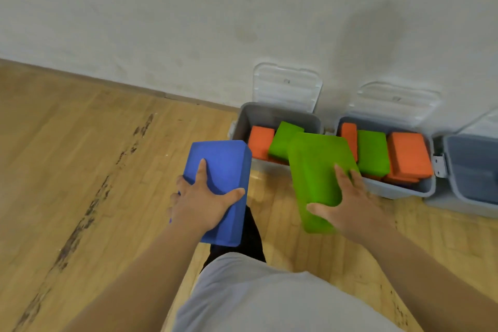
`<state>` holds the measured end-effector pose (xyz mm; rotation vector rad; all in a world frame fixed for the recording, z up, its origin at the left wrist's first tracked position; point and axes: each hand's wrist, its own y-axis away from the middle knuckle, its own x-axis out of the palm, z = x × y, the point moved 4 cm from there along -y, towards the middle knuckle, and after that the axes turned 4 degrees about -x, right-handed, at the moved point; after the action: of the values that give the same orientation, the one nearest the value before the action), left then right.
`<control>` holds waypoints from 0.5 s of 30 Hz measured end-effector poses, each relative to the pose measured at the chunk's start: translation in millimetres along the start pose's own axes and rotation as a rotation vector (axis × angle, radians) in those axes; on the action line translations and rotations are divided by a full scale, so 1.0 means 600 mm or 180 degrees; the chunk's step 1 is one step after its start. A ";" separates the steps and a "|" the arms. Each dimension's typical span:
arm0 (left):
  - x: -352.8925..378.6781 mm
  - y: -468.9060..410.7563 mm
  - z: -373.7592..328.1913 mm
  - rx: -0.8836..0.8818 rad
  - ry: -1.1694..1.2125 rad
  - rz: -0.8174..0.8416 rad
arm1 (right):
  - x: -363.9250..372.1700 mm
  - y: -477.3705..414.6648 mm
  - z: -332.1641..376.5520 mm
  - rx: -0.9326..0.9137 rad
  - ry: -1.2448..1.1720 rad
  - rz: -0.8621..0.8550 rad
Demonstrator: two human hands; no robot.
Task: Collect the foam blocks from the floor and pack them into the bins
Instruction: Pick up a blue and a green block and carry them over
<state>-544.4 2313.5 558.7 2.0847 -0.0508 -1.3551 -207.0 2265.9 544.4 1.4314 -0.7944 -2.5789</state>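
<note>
In the head view the person stands over the open bins by the wall, mid-carry, with a block in each hand. The left hand [200,202] grips a blue foam block [223,170], thumb and forefinger spread on its top face, and the right hand [347,207] clasps a green foam block [315,167] held above the floor in front of the left bin [269,116] and middle bin [398,188]. Both bins hold orange and green blocks, so I reckon the next move calls for lowering each block into a free gap, or into the third bin [458,207], which looks empty.

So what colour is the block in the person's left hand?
Blue. The left hand grips the blue block; the head view shows it plainly.
</note>
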 end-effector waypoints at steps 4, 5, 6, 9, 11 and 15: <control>-0.021 -0.216 -0.119 0.0171 -0.0276 0.0138 | -0.002 -0.166 0.029 0.0362 0.0082 -0.0109; -0.028 -0.274 -0.150 0.0210 -0.0353 0.0165 | -0.003 -0.211 0.039 0.0487 0.0086 -0.0120; -0.034 -0.330 -0.180 0.0241 -0.0449 0.0201 | -0.003 -0.256 0.048 0.0614 0.0073 -0.0095; -0.025 -0.482 -0.249 0.0250 -0.0842 0.0356 | 0.006 -0.380 0.072 0.0937 0.0108 0.0063; 0.011 -0.579 -0.286 0.0276 -0.1089 0.0415 | 0.035 -0.467 0.075 0.1041 0.0175 0.0156; 0.137 -0.767 -0.344 0.0345 -0.1227 0.0529 | 0.119 -0.668 0.058 0.1109 0.0387 0.0227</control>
<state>-472.9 2749.9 302.1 1.8283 -0.4583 -1.6588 -206.7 2602.6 312.5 1.5923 -1.2987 -2.3574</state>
